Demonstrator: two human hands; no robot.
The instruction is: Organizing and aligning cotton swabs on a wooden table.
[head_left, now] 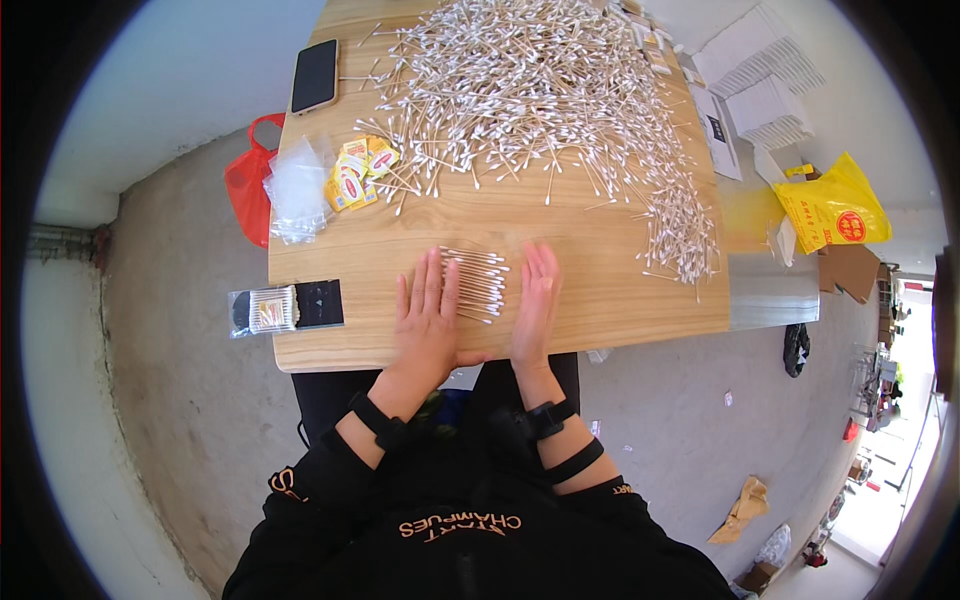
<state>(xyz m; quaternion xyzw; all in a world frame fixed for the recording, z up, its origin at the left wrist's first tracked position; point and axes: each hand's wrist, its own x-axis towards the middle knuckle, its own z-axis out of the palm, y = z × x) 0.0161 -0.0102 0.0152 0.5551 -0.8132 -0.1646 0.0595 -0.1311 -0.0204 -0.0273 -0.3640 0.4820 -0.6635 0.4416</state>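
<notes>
A flat row of cotton swabs (478,285) lies on the wooden table (590,325) between my hands, the sticks running roughly left to right. My left hand (428,310) rests palm down over the row's left ends, its fingers stretched out. On the other side, my right hand (537,305) stands on edge with fingers straight, a small gap away from the white tips at the right. Neither hand grips anything. Farther back, a large loose heap of cotton swabs (540,90) covers much of the table.
To the left lie clear plastic bags (298,195), yellow labels (360,172), a phone (315,76) and a packed bag of swabs (272,310) on a black object. A red bag (248,185) hangs past the left edge. At the right sits a yellow bag (835,205).
</notes>
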